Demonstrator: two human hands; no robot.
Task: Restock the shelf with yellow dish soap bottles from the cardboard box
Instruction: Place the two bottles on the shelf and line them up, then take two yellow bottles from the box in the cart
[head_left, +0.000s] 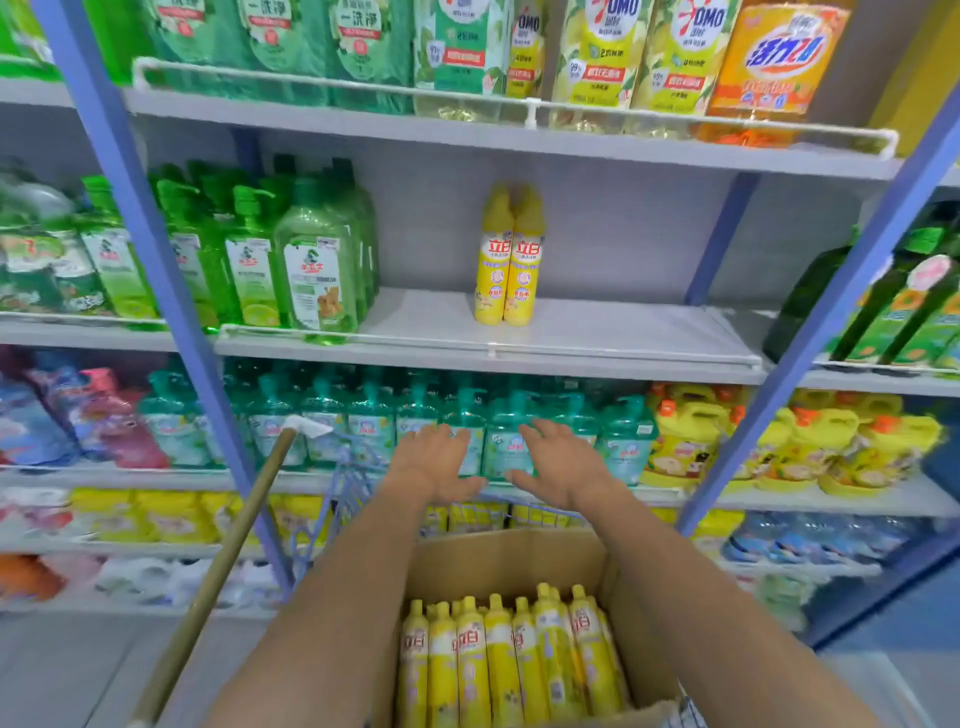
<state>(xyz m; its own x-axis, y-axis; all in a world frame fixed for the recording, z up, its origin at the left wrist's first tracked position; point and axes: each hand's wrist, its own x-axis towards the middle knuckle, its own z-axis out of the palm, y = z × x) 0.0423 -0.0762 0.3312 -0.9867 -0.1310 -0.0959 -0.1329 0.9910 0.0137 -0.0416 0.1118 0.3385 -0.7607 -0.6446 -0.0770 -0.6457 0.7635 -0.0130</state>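
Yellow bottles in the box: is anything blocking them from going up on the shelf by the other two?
Only a low white rail along the front edge of the shelf; the boxed bottles must be lifted over it. The box is open on top, and bare shelf lies on both sides of the two standing yellow bottles.

Left hand (434, 460): bare, its back towards the camera, just below the picture's centre and slightly towards 7 o'clock; its outline is softened by blur.
Right hand (563, 462): bare, its back also towards the camera, just below centre and slightly towards 5 o'clock.
Left forearm (332, 597): bare from the wrist to the bottom edge at 7 o'clock, looking broader nearer the lens.
Right forearm (701, 597): bare from the wrist to the bottom edge at 5 o'clock, broadening the same way.
Fine detail: nails and knuckle creases are too blurred to make out.
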